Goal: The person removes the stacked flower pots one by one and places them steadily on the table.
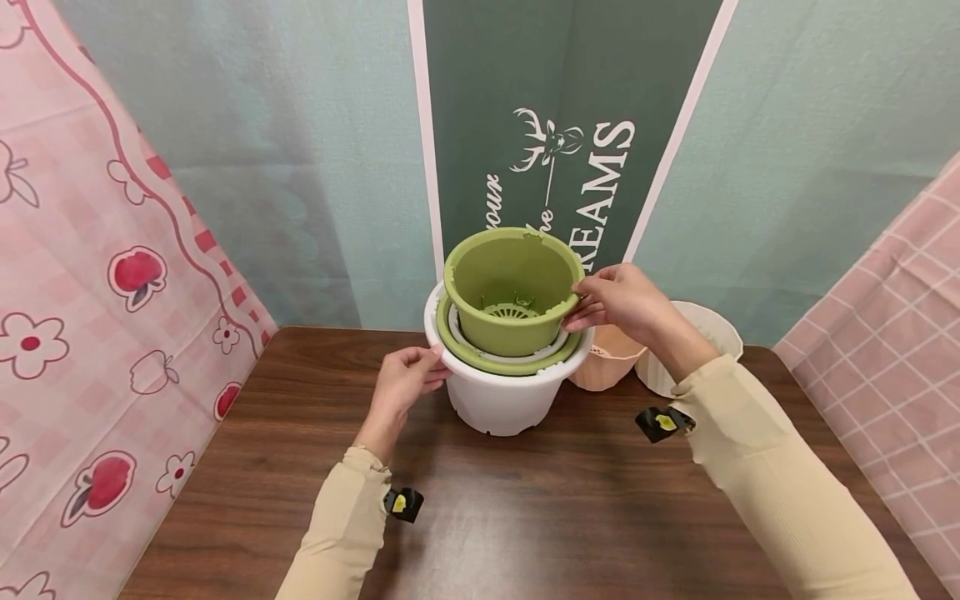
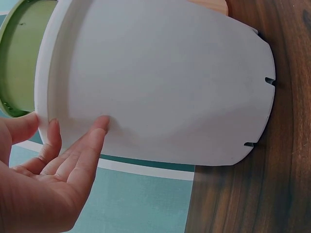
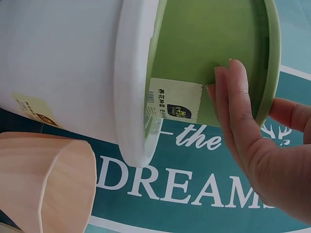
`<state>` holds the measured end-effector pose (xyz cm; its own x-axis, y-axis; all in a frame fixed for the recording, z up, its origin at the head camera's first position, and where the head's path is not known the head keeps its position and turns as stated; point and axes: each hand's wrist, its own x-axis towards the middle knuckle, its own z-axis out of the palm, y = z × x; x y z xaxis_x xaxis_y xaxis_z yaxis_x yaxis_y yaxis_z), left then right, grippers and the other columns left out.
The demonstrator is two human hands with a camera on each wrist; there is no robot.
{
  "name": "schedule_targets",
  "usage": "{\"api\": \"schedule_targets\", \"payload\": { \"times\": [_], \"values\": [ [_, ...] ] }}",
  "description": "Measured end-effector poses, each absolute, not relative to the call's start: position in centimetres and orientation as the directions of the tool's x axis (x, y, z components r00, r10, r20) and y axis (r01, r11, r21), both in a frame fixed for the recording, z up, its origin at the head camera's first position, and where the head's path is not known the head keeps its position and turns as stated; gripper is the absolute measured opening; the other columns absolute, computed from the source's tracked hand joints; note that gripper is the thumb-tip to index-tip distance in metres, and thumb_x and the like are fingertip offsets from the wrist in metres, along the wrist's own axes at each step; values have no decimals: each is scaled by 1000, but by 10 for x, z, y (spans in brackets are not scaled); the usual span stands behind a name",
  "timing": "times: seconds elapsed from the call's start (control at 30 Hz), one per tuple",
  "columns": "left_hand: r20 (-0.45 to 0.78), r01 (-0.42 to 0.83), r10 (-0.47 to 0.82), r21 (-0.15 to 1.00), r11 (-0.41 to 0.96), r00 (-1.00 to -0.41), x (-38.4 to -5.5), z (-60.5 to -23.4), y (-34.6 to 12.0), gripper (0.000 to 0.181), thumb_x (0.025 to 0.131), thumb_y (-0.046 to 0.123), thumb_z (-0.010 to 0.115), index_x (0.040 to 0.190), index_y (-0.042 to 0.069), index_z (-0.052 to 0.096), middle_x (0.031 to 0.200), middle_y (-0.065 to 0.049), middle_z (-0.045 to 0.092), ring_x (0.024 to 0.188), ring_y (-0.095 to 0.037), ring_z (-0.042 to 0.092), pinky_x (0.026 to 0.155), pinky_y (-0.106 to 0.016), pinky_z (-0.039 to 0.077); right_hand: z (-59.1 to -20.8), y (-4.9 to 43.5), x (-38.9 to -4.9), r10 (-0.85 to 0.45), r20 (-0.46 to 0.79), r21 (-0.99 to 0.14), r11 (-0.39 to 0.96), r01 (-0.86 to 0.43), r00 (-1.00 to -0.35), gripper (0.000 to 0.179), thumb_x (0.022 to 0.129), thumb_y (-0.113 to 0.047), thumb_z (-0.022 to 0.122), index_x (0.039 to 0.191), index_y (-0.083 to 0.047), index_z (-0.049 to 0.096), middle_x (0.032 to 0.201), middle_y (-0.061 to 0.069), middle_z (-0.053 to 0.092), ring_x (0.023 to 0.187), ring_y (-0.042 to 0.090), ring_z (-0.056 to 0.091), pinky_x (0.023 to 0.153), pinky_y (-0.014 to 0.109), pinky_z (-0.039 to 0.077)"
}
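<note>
1. Upper green pot (image 1: pixel 514 287): btwn the hands, R hand (image 1: pixel 622 304) nearer. Mouth up, axis approx. vertical, standing well proud of the nest; can't tell if its base rests on anything.
2. R hand: thumb at rim, fingers along outer wall, i.e. pinching the pot's R edge; gap only wall-wide.
3. L hand (image 1: pixel 405 379): lower, at L edge of big white pot (image 1: pixel 498 404), thumb + index pinching rim, other fingers loosely extended vs. wall.
4. Peach pot (image 1: pixel 606 367): just R of white one, below R hand.

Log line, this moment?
right hand: pinches top green pot at rim; left hand: grips white pot at rim; top green pot: partly inside white pot
</note>
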<state>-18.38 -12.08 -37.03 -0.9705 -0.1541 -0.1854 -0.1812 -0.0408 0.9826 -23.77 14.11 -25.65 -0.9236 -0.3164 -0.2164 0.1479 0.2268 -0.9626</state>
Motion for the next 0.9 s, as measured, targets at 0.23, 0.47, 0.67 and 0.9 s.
{"api": "schedule_targets", "payload": {
  "times": [0.23,0.47,0.67,0.9],
  "values": [
    [-184,-180,-154,983,-40,-971,-184,-371,-121,25,92,17,56,95,-7,59,90,-20,66,87,-28,65,78,-37,53,-254,140,-237,-308,-219,-961,232,150,-926,28,94,-4,41,107,20,43,74,16,63,65,22,66,70,33,55],
    [-180,-176,-155,984,-42,-971,-184,-370,-121,24,92,17,56,95,-7,60,89,-19,67,87,-28,65,74,-33,54,-252,141,-237,-279,-218,-961,229,156,-935,30,94,-3,42,110,21,40,72,14,63,64,20,66,69,32,55],
    [-179,-173,-155,984,-47,-972,-183,-371,-121,24,92,17,56,95,-7,60,90,-20,66,88,-30,65,74,-34,54,-251,140,-237,-260,-213,-959,241,151,-942,29,93,-2,42,110,22,41,71,12,63,65,20,66,71,32,55],
    [-176,-169,-160,984,-55,-971,-183,-370,-121,24,92,16,56,95,-8,60,87,-19,67,88,-31,65,70,-29,55,-250,140,-236,-256,-204,-962,230,145,-945,28,93,-1,42,109,22,41,71,12,63,66,20,66,72,32,54]
  ]
}}
